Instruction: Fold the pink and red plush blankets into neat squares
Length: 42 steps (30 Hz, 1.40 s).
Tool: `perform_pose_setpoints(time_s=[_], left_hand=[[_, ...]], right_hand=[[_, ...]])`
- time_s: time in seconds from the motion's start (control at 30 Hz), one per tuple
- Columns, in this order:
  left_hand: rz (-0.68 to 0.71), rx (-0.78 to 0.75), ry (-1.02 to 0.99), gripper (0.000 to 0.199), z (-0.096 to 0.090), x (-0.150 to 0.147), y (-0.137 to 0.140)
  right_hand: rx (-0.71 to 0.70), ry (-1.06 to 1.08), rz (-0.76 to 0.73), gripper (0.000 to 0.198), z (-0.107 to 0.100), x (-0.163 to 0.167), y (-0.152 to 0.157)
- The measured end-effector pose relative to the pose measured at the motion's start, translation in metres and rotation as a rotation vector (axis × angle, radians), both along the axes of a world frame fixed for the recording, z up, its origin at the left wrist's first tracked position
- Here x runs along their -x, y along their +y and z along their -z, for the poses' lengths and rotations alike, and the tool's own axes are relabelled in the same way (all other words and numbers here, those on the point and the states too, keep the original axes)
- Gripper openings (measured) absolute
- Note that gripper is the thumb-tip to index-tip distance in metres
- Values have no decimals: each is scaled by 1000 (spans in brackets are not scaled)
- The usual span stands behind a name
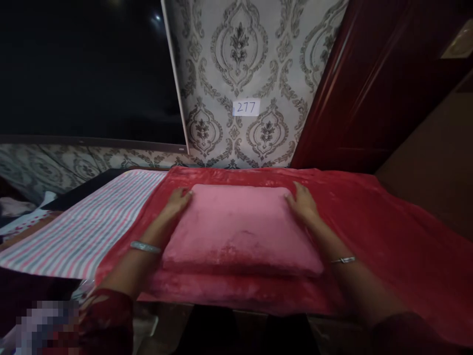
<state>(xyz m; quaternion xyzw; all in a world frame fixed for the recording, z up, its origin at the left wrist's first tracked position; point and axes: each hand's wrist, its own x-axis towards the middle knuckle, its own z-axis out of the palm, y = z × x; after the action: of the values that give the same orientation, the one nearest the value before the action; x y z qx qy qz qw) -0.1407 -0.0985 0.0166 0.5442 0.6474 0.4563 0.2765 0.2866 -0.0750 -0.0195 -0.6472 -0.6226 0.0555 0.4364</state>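
Red blanket [369,222], pink cushion [240,222], long axis sideways

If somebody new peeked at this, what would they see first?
Probably the pillow-like pink bundle in the middle, with the left hand and right hand at its far corners. Next might come the red cloth beneath it, then the big dark screen at the upper left.

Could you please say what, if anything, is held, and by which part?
Left hand and right hand touch the pink cushion near its far corners; grip unclear.
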Motion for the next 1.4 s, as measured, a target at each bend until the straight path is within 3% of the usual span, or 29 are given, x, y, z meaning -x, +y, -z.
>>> perform_pose_setpoints(time_s=[0.1,0.17,0.27,0.37,0.5,0.73,0.87,1.03,1.1,1.17,1.27,1.33,1.4], left_hand=[[198,41,419,63,-22,-38,13],[322,87,620,67,-22,-67,14],[311,119,906,68,-3,-95,5],[240,79,1084,69,19,-99,-3],[226,58,1113,71,28,-92,-3],[240,37,1124,71,21,-97,-5],[234,87,1150,72,15,-74,-9],[146,282,1061,74,-1,-38,-16],[107,242,1080,74,-11,-42,-26],[162,105,1112,69,-19,-57,-44],[374,-111,1116,59,-15,-88,-89],[408,-200,1108,56,4,-104,-122],[382,-232,1115,60,32,-113,-148]], right_hand=[[5,-51,-182,55,-14,35,14],[114,-163,-225,55,-17,59,13],[294,-418,-167,56,-12,83,-1],[303,-567,-115,55,-4,88,-17],[286,-601,-99,55,0,85,-21],[302,-635,-114,57,-5,83,-20],[380,-667,-136,60,-7,58,-27],[550,-598,-18,62,-13,12,-52],[496,-598,-17,60,-22,13,-65],[332,-613,-129,57,-32,31,-77],[154,-637,-472,55,-34,76,-97],[143,-679,-679,55,-24,102,-112],[157,-726,-777,58,-9,118,-124]])
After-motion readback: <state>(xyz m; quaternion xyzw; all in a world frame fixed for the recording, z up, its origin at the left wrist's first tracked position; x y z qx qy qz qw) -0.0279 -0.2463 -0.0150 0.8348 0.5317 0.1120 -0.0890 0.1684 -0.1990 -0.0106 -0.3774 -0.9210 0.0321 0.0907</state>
